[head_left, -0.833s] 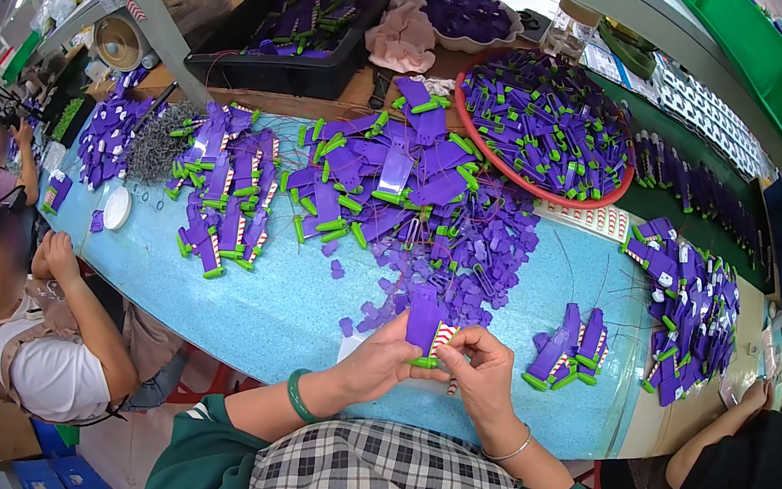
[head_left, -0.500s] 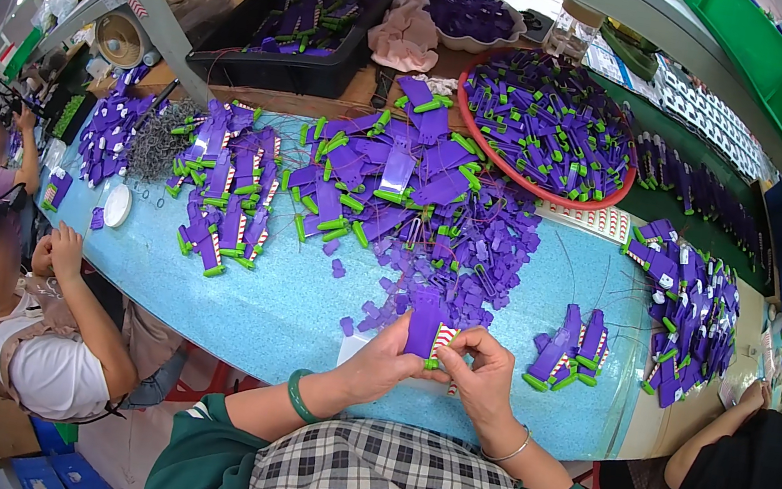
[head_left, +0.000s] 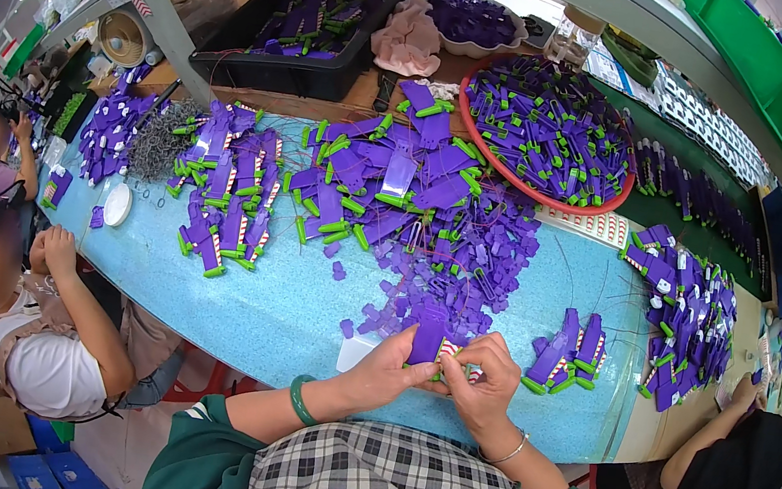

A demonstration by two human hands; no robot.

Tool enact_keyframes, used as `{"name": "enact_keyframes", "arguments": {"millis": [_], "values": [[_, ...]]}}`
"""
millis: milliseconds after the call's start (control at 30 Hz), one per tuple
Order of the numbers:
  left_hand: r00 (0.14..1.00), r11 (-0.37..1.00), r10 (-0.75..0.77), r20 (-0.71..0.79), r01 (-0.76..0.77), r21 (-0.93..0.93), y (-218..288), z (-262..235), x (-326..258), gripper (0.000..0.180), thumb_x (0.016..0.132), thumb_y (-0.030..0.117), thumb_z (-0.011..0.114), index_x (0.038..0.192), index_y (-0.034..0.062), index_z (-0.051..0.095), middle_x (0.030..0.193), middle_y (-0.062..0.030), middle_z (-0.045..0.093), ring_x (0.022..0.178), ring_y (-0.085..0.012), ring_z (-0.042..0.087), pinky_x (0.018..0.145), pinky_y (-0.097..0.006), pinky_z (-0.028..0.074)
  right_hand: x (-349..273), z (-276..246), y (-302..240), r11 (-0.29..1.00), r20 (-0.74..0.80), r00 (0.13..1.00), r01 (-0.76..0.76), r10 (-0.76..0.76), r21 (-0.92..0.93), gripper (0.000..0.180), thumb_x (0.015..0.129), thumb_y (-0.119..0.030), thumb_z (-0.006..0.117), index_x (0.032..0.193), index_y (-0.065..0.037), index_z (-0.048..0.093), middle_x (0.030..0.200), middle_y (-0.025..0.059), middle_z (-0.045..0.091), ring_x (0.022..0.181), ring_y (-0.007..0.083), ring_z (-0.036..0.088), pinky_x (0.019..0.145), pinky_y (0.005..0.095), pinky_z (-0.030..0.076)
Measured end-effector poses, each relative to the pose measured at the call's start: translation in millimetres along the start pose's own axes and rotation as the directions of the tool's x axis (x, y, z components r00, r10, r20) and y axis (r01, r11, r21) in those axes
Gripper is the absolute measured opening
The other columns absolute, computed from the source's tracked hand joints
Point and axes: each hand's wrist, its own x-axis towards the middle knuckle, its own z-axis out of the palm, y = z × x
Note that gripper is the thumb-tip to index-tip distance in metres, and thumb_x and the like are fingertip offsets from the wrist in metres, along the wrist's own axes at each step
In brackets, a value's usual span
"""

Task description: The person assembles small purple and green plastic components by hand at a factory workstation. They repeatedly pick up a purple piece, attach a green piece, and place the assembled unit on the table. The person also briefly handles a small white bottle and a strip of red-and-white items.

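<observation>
Since the earlier frames almost nothing has shifted: your two hands stay together at the near edge of the table [head_left: 298,322], and the purple tag [head_left: 428,336] is still pinched upright between them. Your left hand [head_left: 389,371] is closed around the tag's lower left side, thumb and fingers wrapped on it. Your right hand [head_left: 484,380] is curled shut against the tag's right edge, fingertips meeting the left hand's; a little green and red shows at the tag's base between your fingers. The person [head_left: 27,312] at your left has kept both hands raised near the table edge, much as before.

You hold one tag. Just right of your hands stands one small cluster of finished tags [head_left: 567,352] with green ends, roughly five or six; I cannot count them exactly. Straight ahead lies one loose heap of small purple pieces [head_left: 449,263], too many to count. Beyond it sit two larger piles of tags with green caps [head_left: 227,190] [head_left: 391,174], one red round tray [head_left: 554,132] full of tags, one black crate [head_left: 313,20], and one white bowl [head_left: 473,22] of purple parts. One further pile [head_left: 685,309] lies at your right, beside a second person [head_left: 730,478].
</observation>
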Motion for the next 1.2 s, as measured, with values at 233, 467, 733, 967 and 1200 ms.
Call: {"name": "enact_keyframes", "arguments": {"millis": [233, 467, 733, 967, 1200], "values": [[0.989, 0.995, 0.075, 0.124, -0.065, -0.082, -6, 2, -4, 0.029, 0.098, 0.018, 0.048, 0.123, 0.0044, 0.043, 0.111, -0.0063, 0.053, 0.100, -0.0154, 0.057, 0.086, -0.034, 0.052, -1, -1, 4, 0.994, 0.038, 0.994, -0.107, 0.106, 0.015, 0.011, 0.073, 0.004, 0.063, 0.078, -0.003, 0.055, 0.075, 0.0061, 0.056, 0.070, 0.0164, 0.053, 0.062, 0.0302, 0.044], [0.997, 0.986, 0.075, 0.034, -0.069, -0.149, 4, 9, -2, 0.032, 0.099, 0.024, 0.045, 0.124, 0.0043, 0.041, 0.103, -0.0097, 0.056, 0.090, -0.0196, 0.059, 0.074, -0.034, 0.052, 7, -7, 6, 0.795, 0.127, 0.931, -0.358, 0.341, 0.490, 0.056, 0.073, -0.009, 0.071, 0.123, -0.004, 0.046, 0.116, 0.0097, 0.050, 0.103, 0.0185, 0.051, 0.086, 0.0311, 0.044], [0.950, 0.841, -0.128, 0.286, 0.257, -0.477, -1, 8, 6, 0.042, 0.101, 0.044, 0.029, 0.090, 0.0079, 0.048, 0.069, -0.0032, 0.049, 0.057, -0.0134, 0.047, 0.051, -0.027, 0.038, 18, -1, 0, 0.772, 0.536, 0.805, -0.503, 0.256, 0.387, 0.070, 0.062, -0.019, 0.084, 0.122, -0.004, 0.052, 0.110, 0.0072, 0.057, 0.100, 0.0171, 0.056, 0.087, 0.0307, 0.045], [0.774, 0.684, -0.230, 0.590, 0.560, -0.468, -26, -2, 10, 0.036, 0.100, 0.034, 0.035, 0.078, 0.0086, 0.047, 0.058, -0.0009, 0.042, 0.046, -0.0091, 0.037, 0.040, -0.022, 0.028, 13, 1, 2, 0.766, 0.462, 0.857, -0.452, 0.230, 0.457, 0.016, 0.083, -0.013, 0.064, 0.081, 0.003, 0.066, 0.084, 0.0085, 0.065, 0.079, 0.0161, 0.061, 0.076, 0.0283, 0.048], [0.948, 0.975, -0.057, 0.312, 0.120, -0.185, 1, 0, 4, 0.024, 0.097, 0.024, 0.045, 0.086, 0.0040, 0.052, 0.070, -0.0049, 0.053, 0.054, -0.0116, 0.051, 0.046, -0.024, 0.040, 17, -11, -8, 0.445, 0.533, 0.793, -0.608, 0.295, 0.658, 0.032, 0.090, -0.024, 0.055, 0.107, 0.002, 0.062, 0.100, 0.0108, 0.064, 0.094, 0.0177, 0.060, 0.085, 0.0293, 0.046]]}}
